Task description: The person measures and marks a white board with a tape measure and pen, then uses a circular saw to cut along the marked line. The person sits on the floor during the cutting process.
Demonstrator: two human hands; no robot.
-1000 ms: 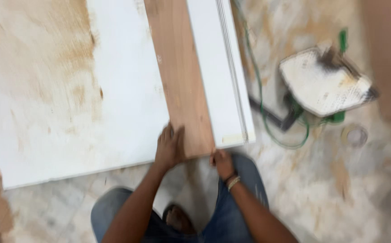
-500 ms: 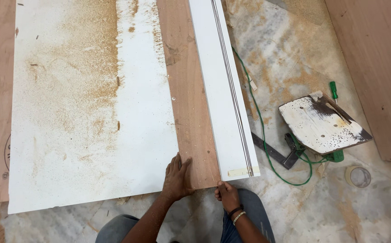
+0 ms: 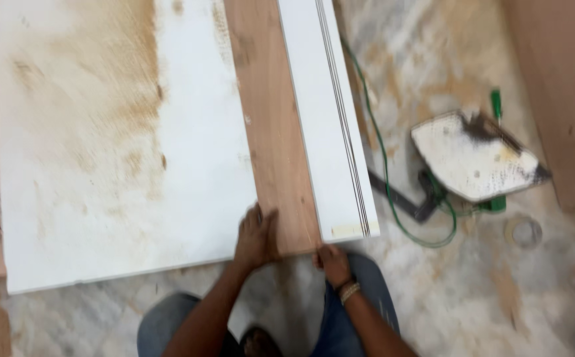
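Note:
A long brown wooden plank (image 3: pixel 271 125) lies lengthwise on a large white board (image 3: pixel 135 152) dusted with sawdust. My left hand (image 3: pixel 255 237) rests flat on the plank's near end, fingers spread. My right hand (image 3: pixel 332 263) grips the plank's near right corner from below the edge; a bracelet sits on that wrist. A narrow white strip (image 3: pixel 327 125) with dark grooved lines lies along the plank's right side. My knees in blue jeans are under the hands.
A green cable (image 3: pixel 393 198) loops over the marble floor to the right. A white broken panel piece (image 3: pixel 472 158) lies there with a green-handled tool (image 3: pixel 496 106). A tape ring (image 3: pixel 523 231) sits nearby. A brown board (image 3: pixel 565 99) fills the right edge.
The camera view has shifted and tilted slightly. Both hands stay at the plank's near end; the plank sits in about the same place on the white board.

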